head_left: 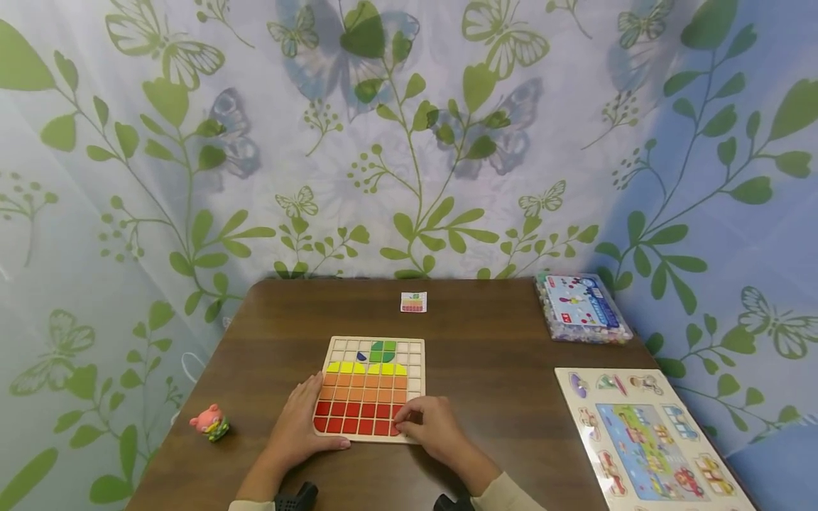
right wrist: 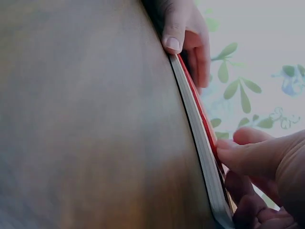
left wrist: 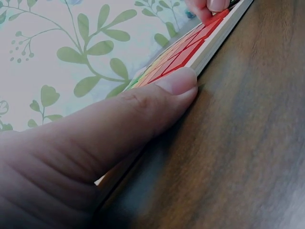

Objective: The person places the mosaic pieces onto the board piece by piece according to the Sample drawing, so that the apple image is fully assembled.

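A square wooden mosaic board (head_left: 414, 360) lies on the table. Rows of red tiles (head_left: 351, 409), orange tiles (head_left: 364, 381) and yellow tiles (head_left: 345, 367) fill its lower part. Green tiles (head_left: 383, 351) and a dark blue tile (head_left: 361, 356) sit higher. My left hand (head_left: 297, 419) rests at the near left corner, its fingers along the left side and the thumb (left wrist: 143, 109) against the front edge. At the near right corner, my right hand (head_left: 434, 426) pinches a red tile between thumb (right wrist: 228, 150) and forefinger; the fingers partly hide it.
A small picture card (head_left: 413, 302) lies behind the board. Further right are a clear box of beads (head_left: 581, 309) and a wooden picture puzzle (head_left: 652, 433). A pink figurine (head_left: 211, 422) stands at the left. A patterned curtain (head_left: 409, 142) hangs behind the table.
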Available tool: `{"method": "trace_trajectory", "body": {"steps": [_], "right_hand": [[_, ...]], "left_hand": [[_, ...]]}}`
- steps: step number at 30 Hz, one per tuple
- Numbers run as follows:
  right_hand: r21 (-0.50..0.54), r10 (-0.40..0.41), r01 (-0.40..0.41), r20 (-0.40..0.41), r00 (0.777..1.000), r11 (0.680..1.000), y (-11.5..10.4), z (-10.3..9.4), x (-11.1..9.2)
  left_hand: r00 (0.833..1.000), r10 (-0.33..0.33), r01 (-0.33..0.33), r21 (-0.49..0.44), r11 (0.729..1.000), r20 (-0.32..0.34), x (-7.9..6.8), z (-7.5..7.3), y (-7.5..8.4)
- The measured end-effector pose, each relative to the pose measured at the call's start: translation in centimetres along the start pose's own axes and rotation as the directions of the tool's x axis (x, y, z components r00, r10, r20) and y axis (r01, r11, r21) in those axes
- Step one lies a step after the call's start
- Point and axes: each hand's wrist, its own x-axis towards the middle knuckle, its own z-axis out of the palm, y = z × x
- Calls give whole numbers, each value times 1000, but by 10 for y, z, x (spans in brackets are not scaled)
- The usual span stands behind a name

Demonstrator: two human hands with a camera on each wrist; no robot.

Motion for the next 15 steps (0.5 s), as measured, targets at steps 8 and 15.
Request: {"method": "trace_trajectory", "body": {"steps": [8,15], "right_hand": [[-136,-154,151,-10,988,979,-4,7,0],[-60,-144,143,-21,989,988,-3,6,-4]], "left_hand": [[999,-16,16,0,1000,32,4,-4,-1],[999,-18,18,-5,1000,39,0,0,-4]]}}
